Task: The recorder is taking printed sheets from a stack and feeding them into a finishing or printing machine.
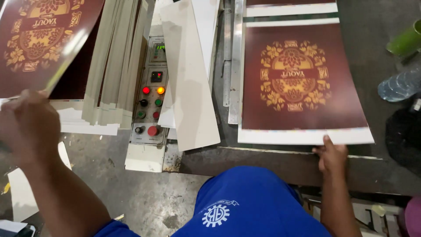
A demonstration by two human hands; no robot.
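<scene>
My left hand (28, 125) is closed on the near edge of a dark red printed sheet with a gold floral emblem (39, 39), lifting it off a tall pile of like sheets (112, 66) at the left. My right hand (332, 154) rests its thumb on the white near margin of a second dark red printed sheet (302, 79), which lies flat on the machine table (272, 162) at the right. Fingers of the right hand curl under that sheet's edge.
A control panel (151, 94) with red, orange and green buttons and a small green display sits between the piles. Plain white boards (188, 74) lean over it. A metal guide rail (236, 61) runs along the sheet's left. A plastic bottle (400, 84) and green tube (405, 41) lie at the right.
</scene>
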